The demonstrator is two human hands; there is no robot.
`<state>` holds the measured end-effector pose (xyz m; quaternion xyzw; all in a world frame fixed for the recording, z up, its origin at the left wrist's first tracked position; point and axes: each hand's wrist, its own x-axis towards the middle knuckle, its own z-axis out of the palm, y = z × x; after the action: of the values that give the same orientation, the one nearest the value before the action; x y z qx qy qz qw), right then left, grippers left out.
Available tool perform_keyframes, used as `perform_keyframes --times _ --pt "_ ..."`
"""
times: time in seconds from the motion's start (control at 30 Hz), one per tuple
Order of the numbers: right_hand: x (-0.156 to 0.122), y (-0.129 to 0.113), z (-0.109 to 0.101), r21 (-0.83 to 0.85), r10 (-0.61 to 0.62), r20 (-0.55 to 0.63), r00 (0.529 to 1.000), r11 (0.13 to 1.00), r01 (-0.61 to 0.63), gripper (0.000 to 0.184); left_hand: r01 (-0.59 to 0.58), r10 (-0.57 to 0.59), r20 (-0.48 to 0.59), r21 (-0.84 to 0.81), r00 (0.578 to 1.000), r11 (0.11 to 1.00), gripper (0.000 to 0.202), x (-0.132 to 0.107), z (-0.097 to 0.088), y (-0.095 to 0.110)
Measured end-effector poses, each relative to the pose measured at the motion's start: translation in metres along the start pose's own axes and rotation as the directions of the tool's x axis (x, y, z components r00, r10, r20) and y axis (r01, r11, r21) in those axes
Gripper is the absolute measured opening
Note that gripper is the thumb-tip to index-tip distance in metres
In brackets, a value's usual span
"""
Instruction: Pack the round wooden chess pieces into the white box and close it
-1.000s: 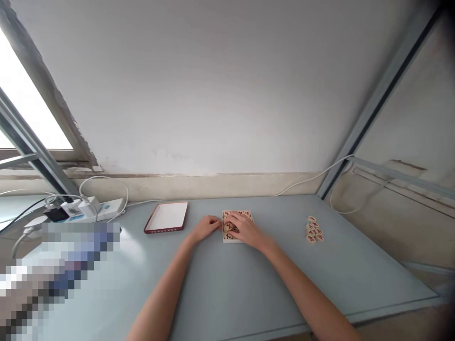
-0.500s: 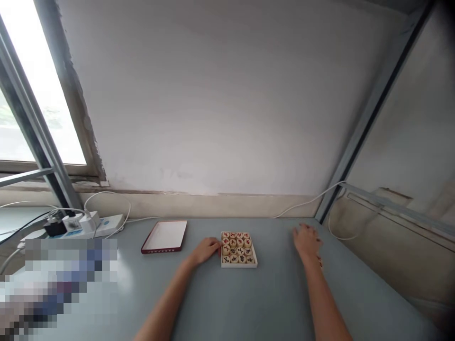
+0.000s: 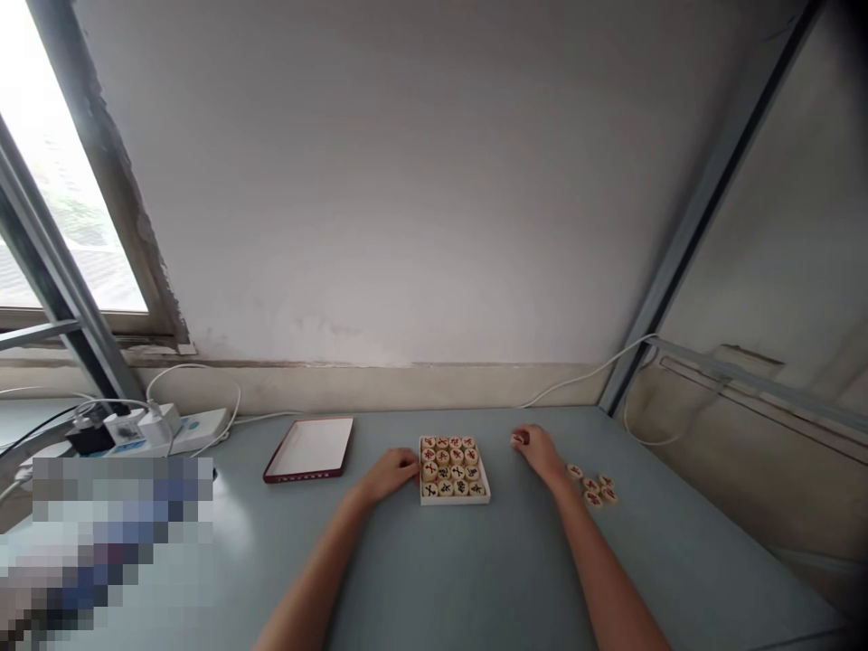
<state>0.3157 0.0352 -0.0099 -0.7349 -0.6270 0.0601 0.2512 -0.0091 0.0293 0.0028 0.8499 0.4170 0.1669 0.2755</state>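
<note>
A white open box (image 3: 455, 500) sits in the middle of the table, filled with rows of round xiangqi pieces (image 3: 457, 472) marked in red and black. At its left side is my left hand (image 3: 391, 475), closed, with the fingertips against the box's edge. To the right of the box, above the table, my right hand (image 3: 539, 449) pinches one xiangqi piece (image 3: 518, 439) between thumb and fingers. Several loose red-marked pieces (image 3: 592, 485) lie on the table by my right wrist, one partly beside the forearm.
A dark red box lid (image 3: 305, 475) lies inside up on the grey table (image 3: 434, 579), left of my left hand. A power strip (image 3: 203, 425) with plugs and white cables stands at the back left. Behind are a wall and metal posts (image 3: 668, 262).
My right hand has come left from the loose pieces toward the box and now holds one piece. The loose pieces are uncovered. My left hand stays by the box.
</note>
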Motion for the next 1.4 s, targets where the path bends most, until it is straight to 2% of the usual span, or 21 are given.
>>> perform_keyframes --times 0.1,0.17,0.33,0.4,0.47,0.53,0.6,0.73,0.87,0.97,1.33,1.4 --pt "-0.004 -0.018 0.010 0.063 -0.106 0.083 0.991 0.993 0.101 0.020 0.055 -0.056 0.013 0.061 0.998 0.997 0.031 0.001 0.002 0.001" --pt "-0.007 -0.024 0.010 0.100 -0.144 0.118 0.982 0.986 0.133 0.020 0.084 -0.086 0.029 0.081 0.996 0.993 0.032 0.001 0.003 0.002" --pt "-0.015 -0.037 -0.015 0.185 -0.182 0.119 0.976 0.970 0.158 0.023 0.138 -0.139 0.011 0.084 0.990 0.987 0.032 0.001 0.008 0.004" --pt "-0.020 -0.050 -0.025 0.307 -0.293 0.141 0.946 0.921 0.239 0.025 0.153 -0.150 -0.037 0.094 0.988 0.984 0.031 0.002 0.010 0.007" --pt "-0.026 -0.066 -0.029 0.418 -0.426 0.175 0.888 0.848 0.325 0.026 0.156 -0.148 -0.084 0.094 0.985 0.983 0.031 0.002 0.013 0.009" --pt "-0.032 -0.082 -0.027 0.461 -0.506 0.196 0.840 0.804 0.377 0.025 0.171 -0.158 -0.134 0.095 0.978 0.981 0.032 0.003 0.016 0.010" --pt "-0.038 -0.093 -0.019 0.466 -0.542 0.202 0.816 0.786 0.407 0.024 0.189 -0.171 -0.177 0.093 0.969 0.978 0.035 0.004 0.018 0.011" --pt "-0.046 -0.100 -0.002 0.449 -0.561 0.218 0.799 0.784 0.429 0.021 0.187 -0.160 -0.229 0.101 0.960 0.977 0.040 0.007 0.023 0.008" --pt "-0.048 -0.099 0.007 0.490 -0.542 0.216 0.812 0.780 0.390 0.020 0.189 -0.148 -0.249 0.148 0.957 0.971 0.042 0.007 0.025 0.008" --pt "-0.048 -0.100 0.008 0.511 -0.548 0.211 0.809 0.768 0.386 0.017 0.181 -0.138 -0.239 0.166 0.961 0.969 0.042 0.005 0.024 0.010" --pt "-0.045 -0.100 0.015 0.424 -0.584 0.162 0.795 0.769 0.478 0.008 0.184 -0.142 -0.220 0.187 0.965 0.965 0.043 0.004 0.023 0.011" --pt "-0.039 -0.089 0.007 0.336 -0.541 0.168 0.824 0.817 0.468 0.008 0.174 -0.132 -0.216 0.189 0.967 0.966 0.044 0.003 0.023 0.011"
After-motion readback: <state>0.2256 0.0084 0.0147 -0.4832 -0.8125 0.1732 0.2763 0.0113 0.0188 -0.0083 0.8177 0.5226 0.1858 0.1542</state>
